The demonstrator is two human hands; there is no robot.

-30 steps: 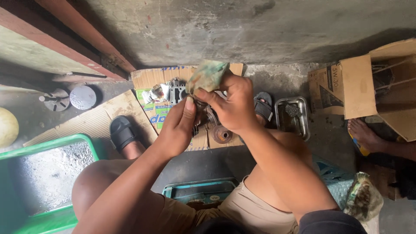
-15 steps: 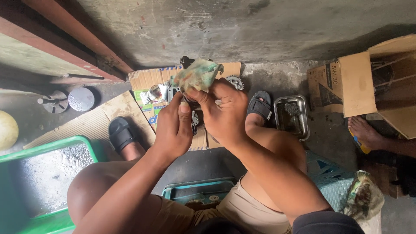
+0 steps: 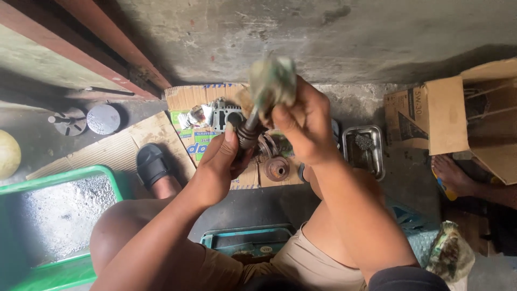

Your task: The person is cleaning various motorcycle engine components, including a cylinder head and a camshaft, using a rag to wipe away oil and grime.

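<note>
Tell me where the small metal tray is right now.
In the head view, the metal tray sits on the concrete floor right of the right hand, between the flattened cardboard and the open cardboard box.

Two hands: left [image 3: 218, 161], right [image 3: 304, 121]. One rag [image 3: 272, 81], one shaft [image 3: 249, 129], one gear [image 3: 277, 168]. One metal tray [image 3: 377, 156], one green tub [image 3: 64, 180], two sandals [image 3: 152, 164].

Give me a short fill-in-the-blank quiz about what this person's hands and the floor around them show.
1. The right hand rubs a greenish ____ over a metal shaft.
2. The left hand grips the dark metal part from ____.
3. The round rusty part lies on flattened ____.
4. The small metal tray sits on the ____ side of the person.

Missing words: rag; below; cardboard; right
</note>
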